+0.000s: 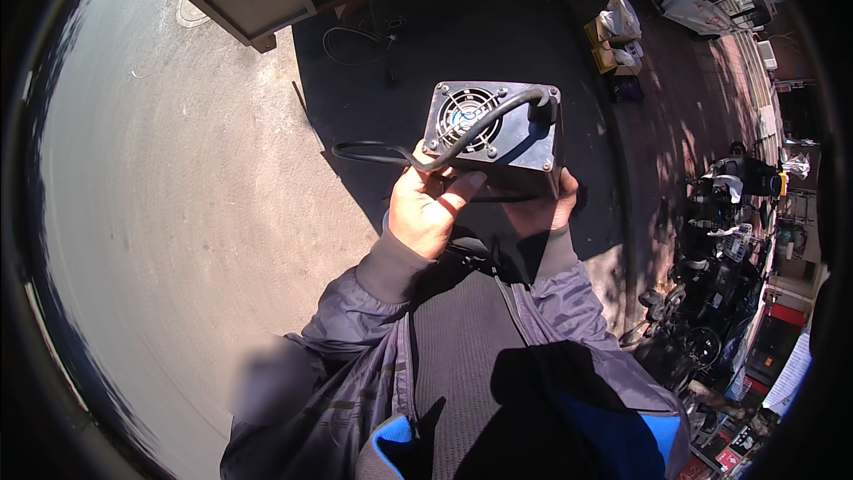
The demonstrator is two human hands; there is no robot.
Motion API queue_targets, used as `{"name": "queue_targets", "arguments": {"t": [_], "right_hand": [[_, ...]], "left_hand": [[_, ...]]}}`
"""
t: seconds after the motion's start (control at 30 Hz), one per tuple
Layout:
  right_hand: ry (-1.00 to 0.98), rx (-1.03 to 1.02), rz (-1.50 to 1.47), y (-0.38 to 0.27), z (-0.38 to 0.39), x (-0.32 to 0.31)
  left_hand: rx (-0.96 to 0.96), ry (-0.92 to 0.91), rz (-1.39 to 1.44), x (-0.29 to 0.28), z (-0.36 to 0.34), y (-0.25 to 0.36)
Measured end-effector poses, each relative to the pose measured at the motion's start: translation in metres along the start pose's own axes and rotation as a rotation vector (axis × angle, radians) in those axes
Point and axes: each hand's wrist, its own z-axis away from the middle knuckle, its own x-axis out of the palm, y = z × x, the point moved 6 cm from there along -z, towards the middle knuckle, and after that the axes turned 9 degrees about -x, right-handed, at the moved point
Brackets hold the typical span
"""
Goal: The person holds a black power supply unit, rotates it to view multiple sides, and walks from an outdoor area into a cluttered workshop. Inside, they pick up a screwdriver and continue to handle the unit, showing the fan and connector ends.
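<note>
A box-shaped charger (526, 149) is held up in front of my chest, its metal end panel facing up into the light. A round fan grille (468, 118) sits on the left of that panel, with screws at the corners. From the panel's right side a thick black cable (487, 123) arcs across the grille and loops out past my left hand. My left hand (423, 216) is closed on the charger's left lower corner, thumb along its near side. My right hand (555, 206) grips the right lower side; most of its fingers are in shadow or behind the box.
Beyond the charger lies a dark mat (498, 36) with a thin loose cable (351, 60) on it. A cabinet (262, 0) stands at the upper left, beside pale pavement (213, 169). Boxes with white bags (617, 31) sit at the upper right. Dark cluttered machinery (711, 258) lines the right.
</note>
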Motion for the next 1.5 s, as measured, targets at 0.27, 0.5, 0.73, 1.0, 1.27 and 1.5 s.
{"name": "queue_targets", "arguments": {"t": [0.27,0.5,0.73,1.0,1.27,1.5], "right_hand": [[0.143,-0.287,0.166,-0.072,-0.003,0.008],[0.043,-0.351,0.586,-0.147,-0.02,0.008],[-0.014,-0.628,1.199,-0.234,-0.023,-0.026],[0.049,-0.659,1.108,-0.314,-0.023,-0.08],[0.172,-0.588,1.026,-0.392,-0.048,-0.153],[0.356,-0.603,1.108,-0.497,-0.073,-0.2]], "left_hand": [[-0.157,-0.075,0.293,0.029,-0.056,-0.055],[-0.257,-0.094,0.414,0.094,-0.111,-0.12],[-0.392,-0.018,0.569,0.17,-0.16,-0.175],[-0.472,-0.01,0.553,0.256,-0.212,-0.221],[-0.608,-0.189,0.634,0.348,-0.286,-0.282],[-0.804,-0.332,0.667,0.454,-0.357,-0.339]]}}
